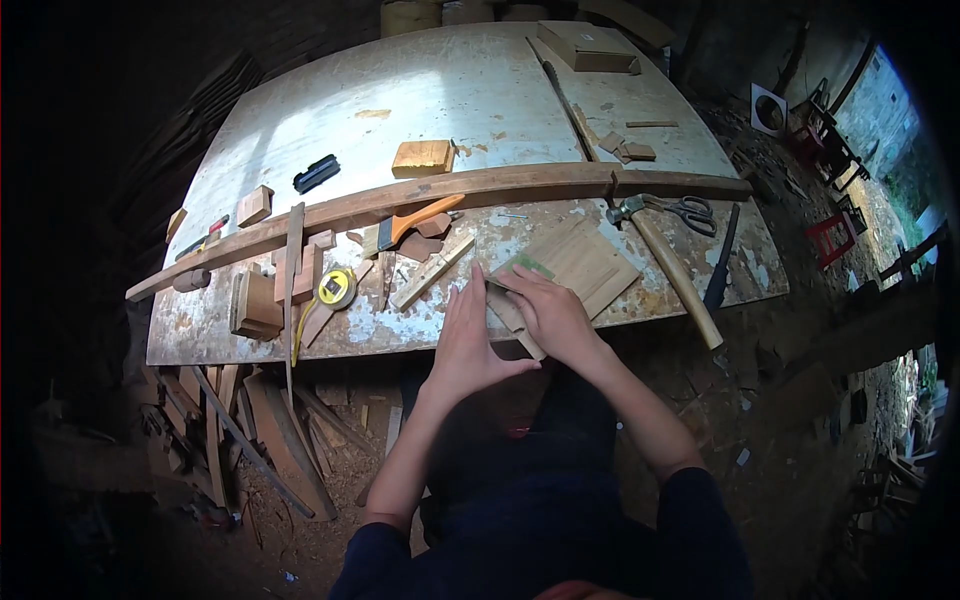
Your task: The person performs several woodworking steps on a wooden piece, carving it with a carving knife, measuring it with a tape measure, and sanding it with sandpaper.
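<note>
At the front edge of the bench, a small flat piece of wood (507,313) lies between my hands. My left hand (462,345) rests along its left side, fingers straight and thumb spread away to the right. With bent fingers, my right hand (553,313) grips that piece from the right. Partly under the right hand is a wide light wooden board (595,265) with a green mark. A short wooden strip (433,272) lies to the left of my fingers. The undersides of both hands are hidden.
A hammer (675,268), scissors (692,214) and a dark-handled tool (722,262) lie on the right. Leftward are a paintbrush (412,225), a tape measure (336,288) and wood blocks (258,302). A long wooden beam (460,190) crosses the workbench (300,120).
</note>
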The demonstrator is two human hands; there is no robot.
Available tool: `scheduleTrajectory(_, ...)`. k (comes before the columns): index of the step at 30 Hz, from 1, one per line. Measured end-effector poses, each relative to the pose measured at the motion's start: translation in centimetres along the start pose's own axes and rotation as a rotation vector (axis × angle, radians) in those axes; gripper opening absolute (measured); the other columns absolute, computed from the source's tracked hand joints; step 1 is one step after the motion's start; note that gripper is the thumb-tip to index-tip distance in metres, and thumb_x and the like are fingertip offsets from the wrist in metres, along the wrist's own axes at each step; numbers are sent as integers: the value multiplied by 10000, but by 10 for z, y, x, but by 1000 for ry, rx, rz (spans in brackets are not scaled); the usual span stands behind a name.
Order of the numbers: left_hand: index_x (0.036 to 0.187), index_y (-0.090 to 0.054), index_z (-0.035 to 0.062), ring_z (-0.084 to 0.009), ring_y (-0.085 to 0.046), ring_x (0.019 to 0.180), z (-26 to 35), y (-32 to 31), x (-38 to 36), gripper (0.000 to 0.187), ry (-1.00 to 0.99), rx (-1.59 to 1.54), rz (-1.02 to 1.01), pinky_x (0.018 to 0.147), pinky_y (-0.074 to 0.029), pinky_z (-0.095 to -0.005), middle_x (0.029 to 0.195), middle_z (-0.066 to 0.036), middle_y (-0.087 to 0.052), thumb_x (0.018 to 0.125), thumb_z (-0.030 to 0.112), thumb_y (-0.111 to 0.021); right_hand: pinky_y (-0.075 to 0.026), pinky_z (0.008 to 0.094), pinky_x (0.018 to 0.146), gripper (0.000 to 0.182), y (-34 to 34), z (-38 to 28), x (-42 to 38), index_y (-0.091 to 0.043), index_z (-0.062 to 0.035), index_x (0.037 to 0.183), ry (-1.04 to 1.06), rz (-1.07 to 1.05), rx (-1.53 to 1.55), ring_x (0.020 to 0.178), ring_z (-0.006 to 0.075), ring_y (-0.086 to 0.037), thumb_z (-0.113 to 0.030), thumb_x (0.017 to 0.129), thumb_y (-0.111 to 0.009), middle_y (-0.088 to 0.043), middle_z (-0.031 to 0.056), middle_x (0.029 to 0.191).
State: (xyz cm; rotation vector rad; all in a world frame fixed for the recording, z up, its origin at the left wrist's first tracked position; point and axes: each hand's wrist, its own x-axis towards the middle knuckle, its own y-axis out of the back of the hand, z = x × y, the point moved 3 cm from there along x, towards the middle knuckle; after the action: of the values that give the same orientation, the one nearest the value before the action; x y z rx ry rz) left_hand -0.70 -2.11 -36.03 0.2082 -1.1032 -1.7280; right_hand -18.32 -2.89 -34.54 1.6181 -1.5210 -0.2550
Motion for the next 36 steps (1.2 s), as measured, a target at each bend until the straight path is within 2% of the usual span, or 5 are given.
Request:
scheduleTrajectory(17, 1674, 0, -182, -511, -434, 1531, 6, -2, 4, 1676, 68, 45, 48, 1324, -282, -561, 1630, -381, -413, 599, 610, -1014, -555, 519, 1083, 300, -8, 19, 13, -746, -4, 1300, 90, -48, -122, 1292, 429, -672, -150, 1075, -611, -736, 248, 1331)
scheduleTrajectory(24, 1666, -60, -195, -497, -413, 1553, 8, -3, 5, 1624, 65, 85, 17, 1337, -261, -558, 1670, -401, -352, 627, 654, -974, -554, 501, 1089, 295, 29, 47, 35, -746, 1, 1309, -200, 95, -298, 1272, 442, -686, -130, 1060, -657, -739, 242, 1332)
scheduleTrajectory(28, 1666, -64, -194, -484, -445, 1523, 8, -3, 2, 1619, 63, 108, 22, 1337, -259, -559, 1656, -391, -372, 629, 661, -966, -544, 504, 1107, 288, 22, 34, 32, -754, 2, 1293, -80, -49, -87, 1310, 441, -665, -145, 1081, -626, -734, 249, 1340)
scheduleTrajectory(32, 1669, -70, -190, -477, -431, 1535, 12, -3, 3, 1609, 66, 117, 5, 1341, -250, -551, 1665, -390, -365, 631, 661, -957, -531, 518, 1109, 291, 29, 67, 43, -752, -17, 1282, -149, 173, -305, 1313, 455, -656, -175, 1087, -605, -736, 255, 1319)
scheduleTrajectory(36, 1674, -85, -181, -472, -420, 1545, 10, -4, 2, 1593, 52, 164, 13, 1343, -245, -544, 1664, -384, -371, 634, 663, -948, -536, 525, 1107, 297, 30, 35, 34, -750, -13, 1297, -96, -27, -137, 1311, 457, -657, -152, 1082, -600, -731, 283, 1318)
